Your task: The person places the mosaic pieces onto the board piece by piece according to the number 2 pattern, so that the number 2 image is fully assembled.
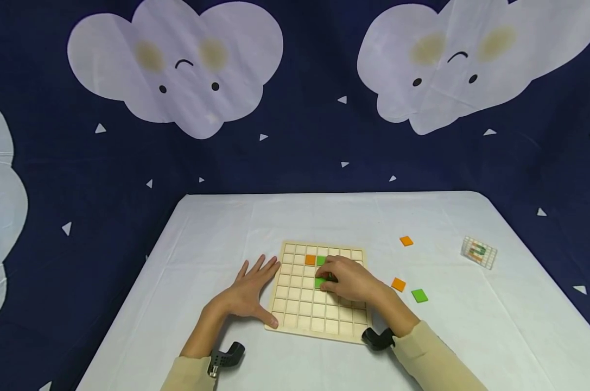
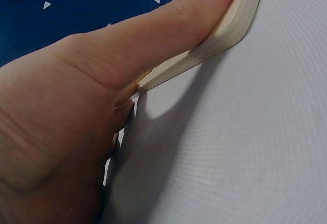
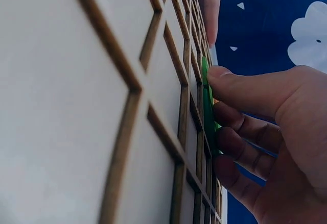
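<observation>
A square wooden grid board (image 1: 295, 309) lies on the table. My left hand (image 1: 246, 293) rests at its left side with fingers spread, the thumb on the near left corner of the board (image 2: 214, 50). Over the upper middle of the board, my right hand (image 1: 348, 278) has its thumb and curled fingers on a green tile (image 1: 319, 283). In the right wrist view, the thumb tip is at the upper end of the green tiles (image 3: 208, 112), with the fingertips lower down. An orange tile (image 1: 310, 259) and another green tile (image 1: 321, 260) sit in the row beyond.
Right of the board lie two orange tiles (image 1: 406, 240) and a loose green tile (image 1: 419, 295). Farther right stands a small clear piece with a grid and a coloured pattern (image 1: 479, 252). A dark blue cloth with clouds (image 1: 295, 163) hangs behind the white table (image 1: 226, 217).
</observation>
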Available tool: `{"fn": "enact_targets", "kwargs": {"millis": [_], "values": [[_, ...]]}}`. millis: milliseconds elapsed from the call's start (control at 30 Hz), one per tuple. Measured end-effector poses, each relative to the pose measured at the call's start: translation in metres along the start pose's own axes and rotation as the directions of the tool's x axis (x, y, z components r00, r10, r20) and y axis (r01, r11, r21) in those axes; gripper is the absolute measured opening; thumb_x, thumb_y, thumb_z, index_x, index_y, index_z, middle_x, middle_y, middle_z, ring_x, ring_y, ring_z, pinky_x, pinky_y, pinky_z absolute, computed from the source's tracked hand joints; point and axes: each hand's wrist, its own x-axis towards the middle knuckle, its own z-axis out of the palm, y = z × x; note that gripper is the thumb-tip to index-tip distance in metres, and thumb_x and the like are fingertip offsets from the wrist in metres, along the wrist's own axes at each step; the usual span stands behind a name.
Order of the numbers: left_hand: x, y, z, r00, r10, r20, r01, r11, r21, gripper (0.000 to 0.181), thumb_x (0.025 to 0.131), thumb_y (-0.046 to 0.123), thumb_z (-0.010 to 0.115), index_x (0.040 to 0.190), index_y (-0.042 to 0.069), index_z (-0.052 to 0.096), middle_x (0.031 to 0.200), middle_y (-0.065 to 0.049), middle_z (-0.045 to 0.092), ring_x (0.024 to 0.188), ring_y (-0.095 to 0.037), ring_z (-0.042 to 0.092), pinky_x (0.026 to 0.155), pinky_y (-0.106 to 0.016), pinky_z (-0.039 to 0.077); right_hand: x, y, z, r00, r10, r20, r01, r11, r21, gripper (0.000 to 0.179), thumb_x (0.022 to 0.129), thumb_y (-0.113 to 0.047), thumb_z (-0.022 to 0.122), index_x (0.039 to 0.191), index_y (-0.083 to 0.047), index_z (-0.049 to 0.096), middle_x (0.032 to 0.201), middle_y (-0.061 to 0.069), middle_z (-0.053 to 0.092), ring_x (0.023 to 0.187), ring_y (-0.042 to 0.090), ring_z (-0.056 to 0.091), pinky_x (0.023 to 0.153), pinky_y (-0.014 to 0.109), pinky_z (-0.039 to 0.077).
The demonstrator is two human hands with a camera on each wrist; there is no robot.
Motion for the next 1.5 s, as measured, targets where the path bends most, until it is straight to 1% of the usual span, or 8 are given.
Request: {"fn": "enact_targets", "kwargs": {"millis": [133, 367, 567, 800, 967, 1133, 1300, 1500], "values": [[0.001, 0.000, -0.001, 1.000, 0.002, 0.000, -0.002, 1.000, -0.001, 0.143, 0.043, 0.076, 0.079, 0.155, 0.013, 0.016, 0.160, -0.003, 0.008, 0.145, -0.026, -0.004, 0.113, -0.052, -0.007, -0.001, 0.001, -0.003, 1.000, 0.004, -0.017, -0.003, 1.000, 0.031, 0.020, 0.090, -0.027, 0.070, 0.108, -0.021, 0.072, 0.101, -0.013, 0.059, 0.089, 0.007, 0.054, 0.078, 0.032, 0.048], [0.000, 0.001, -0.001, 1.000, -0.005, 0.003, 0.005, 1.000, -0.005, 0.143, 0.044, 0.076, 0.079, 0.155, 0.014, 0.015, 0.160, -0.003, 0.008, 0.145, -0.026, -0.004, 0.113, -0.052, -0.007, -0.005, 0.007, -0.008, 0.998, -0.001, -0.060, 0.008, 0.991, 0.131, 0.018, 0.094, -0.024, 0.064, 0.109, -0.017, 0.073, 0.095, -0.017, 0.060, 0.080, 0.003, 0.054, 0.072, 0.028, 0.048], [0.000, 0.001, -0.001, 1.000, -0.002, -0.004, 0.001, 1.000, -0.002, 0.143, 0.043, 0.076, 0.079, 0.155, 0.013, 0.016, 0.160, -0.004, 0.009, 0.145, -0.027, -0.003, 0.113, -0.053, -0.007, -0.013, 0.015, -0.014, 0.994, 0.044, -0.099, -0.025, 0.982, 0.185, 0.020, 0.095, -0.023, 0.063, 0.110, -0.015, 0.072, 0.093, -0.015, 0.062, 0.075, 0.006, 0.054, 0.065, 0.027, 0.048], [0.001, 0.000, -0.002, 1.000, 0.000, 0.000, 0.000, 1.000, 0.005, 0.143, 0.043, 0.077, 0.078, 0.155, 0.014, 0.015, 0.160, -0.004, 0.009, 0.145, -0.026, -0.004, 0.113, -0.052, -0.007, -0.023, 0.025, -0.019, 0.986, 0.114, -0.123, -0.066, 0.938, 0.341, 0.020, 0.094, -0.028, 0.065, 0.109, -0.018, 0.073, 0.093, -0.013, 0.064, 0.079, 0.010, 0.057, 0.067, 0.029, 0.051], [0.002, -0.001, 0.000, 1.000, -0.009, 0.001, 0.009, 1.000, 0.008, 0.144, 0.042, 0.078, 0.078, 0.155, 0.015, 0.015, 0.160, -0.003, 0.008, 0.145, -0.024, -0.005, 0.113, -0.051, -0.007, -0.028, 0.031, -0.022, 0.983, 0.127, -0.128, -0.078, 0.939, 0.334, 0.021, 0.093, -0.029, 0.065, 0.110, -0.019, 0.073, 0.095, -0.015, 0.063, 0.080, 0.009, 0.058, 0.069, 0.028, 0.051], [0.002, -0.002, 0.002, 1.000, -0.018, 0.001, 0.018, 1.000, 0.011, 0.145, 0.041, 0.078, 0.077, 0.155, 0.015, 0.015, 0.160, -0.002, 0.008, 0.145, -0.024, -0.005, 0.113, -0.050, -0.007, -0.034, 0.034, -0.024, 0.979, 0.128, -0.157, -0.071, 0.943, 0.326, 0.023, 0.091, -0.025, 0.068, 0.111, -0.014, 0.072, 0.092, -0.013, 0.064, 0.078, 0.011, 0.059, 0.068, 0.028, 0.052], [0.001, -0.001, 0.002, 1.000, -0.018, -0.003, 0.018, 1.000, 0.003, 0.145, 0.041, 0.077, 0.078, 0.155, 0.015, 0.016, 0.160, -0.002, 0.008, 0.145, -0.024, -0.005, 0.113, -0.050, -0.008, -0.038, 0.041, -0.025, 0.973, 0.141, -0.181, -0.081, 0.949, 0.304, 0.021, 0.091, -0.021, 0.069, 0.110, -0.014, 0.072, 0.092, -0.013, 0.063, 0.077, 0.010, 0.058, 0.067, 0.028, 0.051], [0.001, -0.002, 0.002, 1.000, -0.016, -0.002, 0.016, 1.000, 0.009, 0.145, 0.041, 0.079, 0.077, 0.155, 0.014, 0.015, 0.160, -0.002, 0.008, 0.145, -0.025, -0.004, 0.113, -0.050, -0.007, -0.046, 0.048, -0.026, 0.968, 0.179, -0.176, -0.121, 0.946, 0.300, 0.020, 0.092, -0.020, 0.067, 0.110, -0.014, 0.072, 0.091, -0.012, 0.063, 0.070, 0.011, 0.058, 0.060, 0.028, 0.050]]}}
